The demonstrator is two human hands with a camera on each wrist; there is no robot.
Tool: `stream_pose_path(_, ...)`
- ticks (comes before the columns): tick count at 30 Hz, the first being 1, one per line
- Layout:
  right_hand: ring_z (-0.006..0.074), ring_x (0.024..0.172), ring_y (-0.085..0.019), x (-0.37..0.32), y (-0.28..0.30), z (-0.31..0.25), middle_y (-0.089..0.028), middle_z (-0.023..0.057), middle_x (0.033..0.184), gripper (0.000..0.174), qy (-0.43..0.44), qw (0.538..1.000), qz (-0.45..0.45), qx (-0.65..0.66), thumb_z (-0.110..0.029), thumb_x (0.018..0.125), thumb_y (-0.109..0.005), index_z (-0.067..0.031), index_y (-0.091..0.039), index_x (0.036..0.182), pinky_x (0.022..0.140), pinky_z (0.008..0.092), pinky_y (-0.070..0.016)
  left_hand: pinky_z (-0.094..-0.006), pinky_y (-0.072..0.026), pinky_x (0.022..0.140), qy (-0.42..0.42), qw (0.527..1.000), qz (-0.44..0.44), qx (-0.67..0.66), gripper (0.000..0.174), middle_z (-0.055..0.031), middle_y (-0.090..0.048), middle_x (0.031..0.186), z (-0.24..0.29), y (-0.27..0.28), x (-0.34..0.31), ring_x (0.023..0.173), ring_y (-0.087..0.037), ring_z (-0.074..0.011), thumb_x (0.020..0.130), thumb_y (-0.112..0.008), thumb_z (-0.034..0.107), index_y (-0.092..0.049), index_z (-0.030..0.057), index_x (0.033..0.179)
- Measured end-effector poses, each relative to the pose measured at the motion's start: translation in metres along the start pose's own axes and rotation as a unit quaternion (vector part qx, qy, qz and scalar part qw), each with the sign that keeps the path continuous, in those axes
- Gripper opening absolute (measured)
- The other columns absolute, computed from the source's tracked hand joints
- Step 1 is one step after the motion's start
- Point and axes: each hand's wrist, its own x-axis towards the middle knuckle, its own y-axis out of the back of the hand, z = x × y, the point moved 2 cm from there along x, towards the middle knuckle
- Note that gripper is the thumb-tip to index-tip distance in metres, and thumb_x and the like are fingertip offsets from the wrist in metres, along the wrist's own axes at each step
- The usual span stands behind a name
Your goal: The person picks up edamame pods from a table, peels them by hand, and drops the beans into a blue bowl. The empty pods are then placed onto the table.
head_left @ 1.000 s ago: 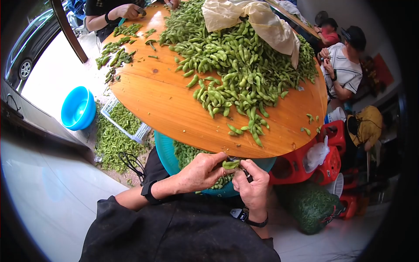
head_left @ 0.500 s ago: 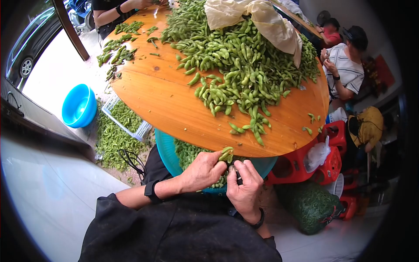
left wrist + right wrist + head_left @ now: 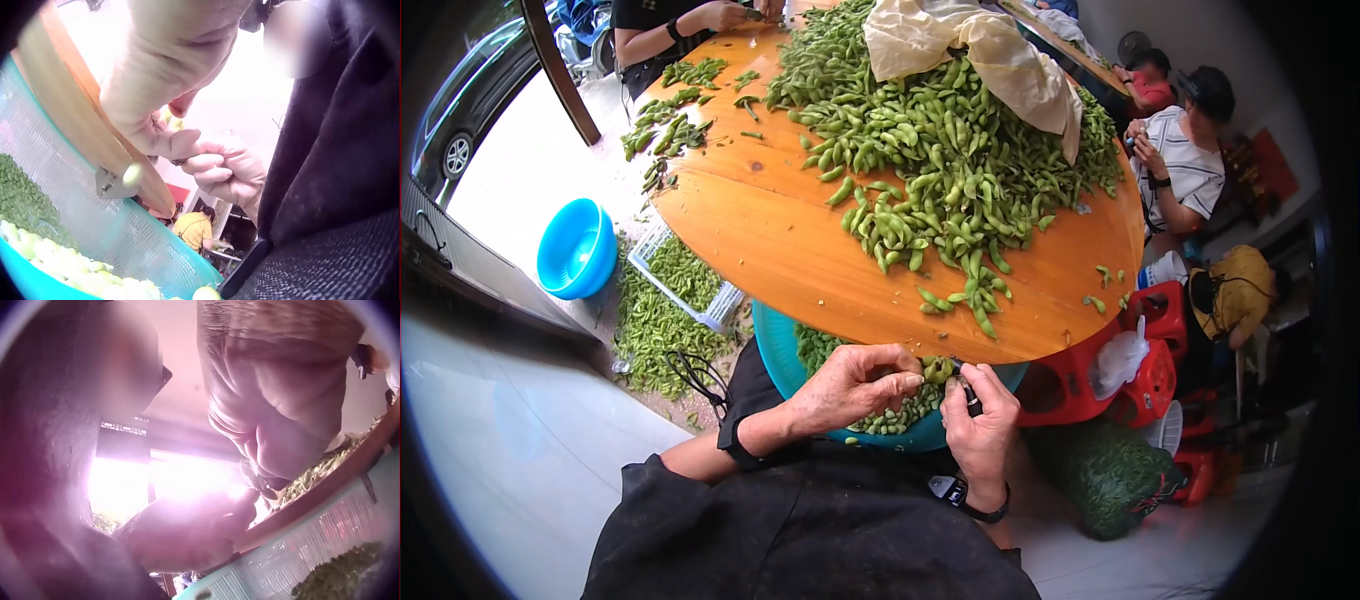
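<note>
My left hand (image 3: 855, 385) pinches an opened green edamame pod (image 3: 937, 369) between thumb and fingers, just off the table's near edge. Close beside it, my right hand (image 3: 983, 415) grips a small black tool (image 3: 973, 402); its tip is at the pod and its kind I cannot tell. Both hands are over a turquoise perforated basin (image 3: 768, 345) partly filled with shelled beans (image 3: 905, 413). In the left wrist view a single pale bean (image 3: 132, 175) shows in the air below the fingers. The right wrist view is washed out by glare around the fingers.
A round wooden table (image 3: 780, 235) bears a large heap of pods (image 3: 940, 150) and a cream cloth (image 3: 1020, 75). Left on the floor are a blue basin (image 3: 578, 250), a white crate (image 3: 720, 305) and more pods. Right are red stools (image 3: 1145, 380) and a filled green net sack (image 3: 1100, 480). Other people sit around.
The left hand raised and turned the pod, then lowered it back toward the right hand. The pod now shows split open. The right hand moved away, then back with the black tool.
</note>
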Motion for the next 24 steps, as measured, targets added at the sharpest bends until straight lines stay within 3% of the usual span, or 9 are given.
stream_pose_path(6,0.0227,0.064,-0.06,0.0,-0.003,0.001,-0.056,0.0127,0.076,0.014,-0.016,0.999,-0.016,0.023,0.006,0.082,-0.063,0.0066,-0.063,0.096,0.059,0.0325,-0.0476,-0.0211,-0.0445,0.061,-0.071,0.995,0.07,-0.011,0.017,0.0016,-0.06,0.092,0.0,-0.008,0.003,0.076,-0.054,-0.0044,0.095,-0.067,0.012,-0.062,0.0032,0.109)
stream_pose_path(9,0.0235,0.063,-0.06,0.0,-0.002,-0.007,-0.056,0.0133,0.075,0.016,-0.095,0.988,-0.036,0.113,0.007,0.082,-0.062,0.0073,-0.063,0.098,0.059,0.0331,-0.0475,-0.0209,-0.045,0.063,-0.084,0.987,0.093,0.097,0.017,0.0015,-0.058,0.092,-0.001,-0.005,0.003,0.075,-0.051,-0.0043,0.093,-0.07,0.011,-0.064,0.0027,0.106)
stream_pose_path(12,0.0217,0.062,-0.059,0.0,-0.001,-0.003,-0.055,0.013,0.074,0.017,-0.135,0.977,-0.056,0.154,0.007,0.083,-0.061,0.0073,-0.062,0.099,0.058,0.033,-0.0468,-0.0235,-0.047,0.06,-0.172,0.95,0.108,0.237,0.017,0.0005,-0.058,0.082,0.007,-0.005,0.003,0.072,-0.055,-0.0056,0.09,-0.073,0.012,-0.065,0.0005,0.1)
stream_pose_path(13,0.0217,0.062,-0.059,0.003,-0.002,-0.001,-0.055,0.013,0.074,0.017,-0.134,0.977,-0.056,0.154,0.007,0.083,-0.061,0.0073,-0.062,0.099,0.058,0.033,-0.0468,-0.0232,-0.0465,0.059,-0.166,0.966,0.105,0.166,0.017,0.0009,-0.058,0.079,0.006,-0.006,0.003,0.069,-0.055,-0.0058,0.09,-0.073,0.013,-0.065,0.0009,0.099)
stream_pose_path(15,0.0189,0.062,-0.059,0.011,-0.001,-0.004,-0.054,0.0123,0.075,0.019,0.09,0.992,0.036,-0.083,0.008,0.083,-0.06,0.0073,-0.062,0.102,0.056,0.0318,-0.0457,-0.023,-0.046,0.057,-0.159,0.978,0.1,0.095,0.017,0.0013,-0.057,0.075,0.009,-0.007,0.002,0.067,-0.056,-0.006,0.091,-0.073,0.014,-0.064,0.0014,0.097)
stream_pose_path(17,0.0182,0.063,-0.059,0.004,0.006,-0.013,-0.054,0.0125,0.075,0.021,0.065,0.994,0.05,-0.074,0.008,0.082,-0.06,0.0074,-0.063,0.103,0.056,0.0313,-0.0453,-0.0224,-0.0455,0.057,-0.037,0.995,0.065,-0.06,0.015,-0.0011,-0.061,0.074,0.012,-0.005,0.0,0.066,-0.058,-0.0067,0.093,-0.07,0.014,-0.062,0.0019,0.094)
stream_pose_path(19,0.0176,0.063,-0.059,-0.001,0.01,-0.015,-0.053,0.0126,0.076,0.022,0.037,0.995,0.066,-0.065,0.009,0.082,-0.06,0.0075,-0.063,0.104,0.056,0.0309,-0.0449,-0.0217,-0.045,0.056,-0.034,0.996,0.069,-0.054,0.014,-0.001,-0.061,0.071,0.009,-0.004,0.001,0.063,-0.057,-0.0067,0.093,-0.069,0.014,-0.062,0.0022,0.094)
stream_pose_path(22,0.0108,0.057,-0.054,-0.005,0.006,-0.009,-0.057,0.0078,0.077,0.018,-0.08,0.987,-0.041,0.133,0.005,0.087,-0.062,0.0102,-0.063,0.104,0.051,0.0263,-0.0433,-0.0208,-0.0451,0.053,-0.03,0.995,0.065,-0.067,0.013,-0.0013,-0.062,0.07,0.004,-0.008,0.004,0.061,-0.058,-0.0065,0.095,-0.067,0.014,-0.062,0.0019,0.094)
stream_pose_path(24,0.0068,0.056,-0.05,-0.004,0.003,-0.009,-0.058,0.0044,0.08,0.018,-0.085,0.983,-0.065,0.152,0.002,0.091,-0.06,0.0116,-0.061,0.106,0.049,0.0232,-0.0417,-0.0206,-0.0456,0.053,-0.029,0.994,0.063,-0.086,0.013,-0.0017,-0.063,0.071,0.002,-0.011,0.004,0.061,-0.058,-0.0063,0.095,-0.066,0.013,-0.062,0.0014,0.094)
